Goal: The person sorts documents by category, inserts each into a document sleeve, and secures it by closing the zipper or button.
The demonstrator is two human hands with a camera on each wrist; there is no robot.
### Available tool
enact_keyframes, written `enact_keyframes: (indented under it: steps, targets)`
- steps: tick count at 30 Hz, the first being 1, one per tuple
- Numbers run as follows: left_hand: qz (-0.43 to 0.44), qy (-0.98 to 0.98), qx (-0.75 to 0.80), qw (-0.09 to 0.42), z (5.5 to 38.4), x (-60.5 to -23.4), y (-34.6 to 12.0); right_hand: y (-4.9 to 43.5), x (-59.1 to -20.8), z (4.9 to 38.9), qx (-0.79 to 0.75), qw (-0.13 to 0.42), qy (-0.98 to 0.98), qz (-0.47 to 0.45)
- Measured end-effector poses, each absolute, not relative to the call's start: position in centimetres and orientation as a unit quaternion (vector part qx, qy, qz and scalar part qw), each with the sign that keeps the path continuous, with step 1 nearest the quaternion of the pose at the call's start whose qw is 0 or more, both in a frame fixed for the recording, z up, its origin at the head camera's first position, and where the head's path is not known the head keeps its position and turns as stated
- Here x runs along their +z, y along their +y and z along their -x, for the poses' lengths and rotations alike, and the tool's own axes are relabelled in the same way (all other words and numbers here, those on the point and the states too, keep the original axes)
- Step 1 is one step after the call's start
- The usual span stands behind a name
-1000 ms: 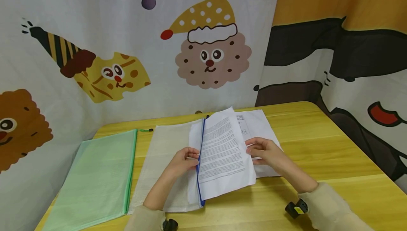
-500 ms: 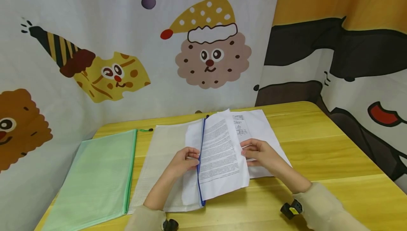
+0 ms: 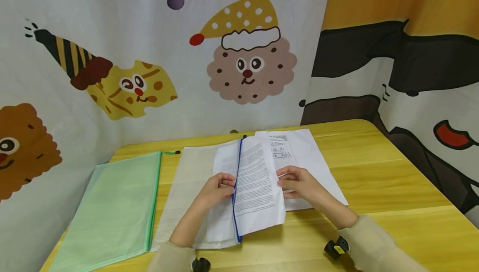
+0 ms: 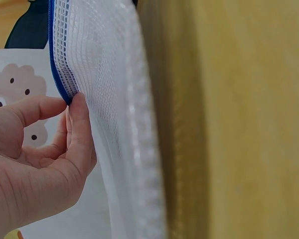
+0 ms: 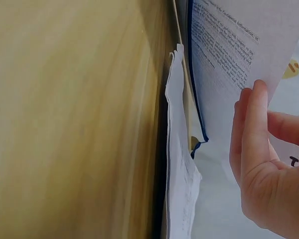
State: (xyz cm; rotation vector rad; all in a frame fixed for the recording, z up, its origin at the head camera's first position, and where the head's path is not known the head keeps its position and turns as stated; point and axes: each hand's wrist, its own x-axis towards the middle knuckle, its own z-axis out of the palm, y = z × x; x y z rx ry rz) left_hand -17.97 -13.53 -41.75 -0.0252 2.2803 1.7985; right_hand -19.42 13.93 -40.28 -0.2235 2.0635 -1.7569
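A white mesh zipper pouch with a blue zipper edge lies mid-table. My left hand pinches that blue edge between thumb and fingers, which the left wrist view shows closely. Printed paper is partly inside the pouch, its right part sticking out past the zipper. At the paper's right edge my right hand pinches it between thumb and fingers. More white sheets, with a small printed diagram, lie flat on the table beneath and beyond the right hand.
A green mesh zipper pouch lies at the left of the wooden table, its green pull cord near the back edge. A cartoon-printed curtain hangs behind and to the right.
My right hand has moved left, and the printed paper has slid further into the white pouch. More of the sheets below it shows. The left hand stays at the zipper edge.
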Motion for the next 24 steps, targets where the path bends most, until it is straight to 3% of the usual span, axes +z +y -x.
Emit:
enact_keyframes:
  steps: [24]
  targets:
    - [0.010,0.780,0.615,0.113,17.8,-41.4,-13.4,10.7,-41.4,19.3,-0.637,0.227,0.731,0.089]
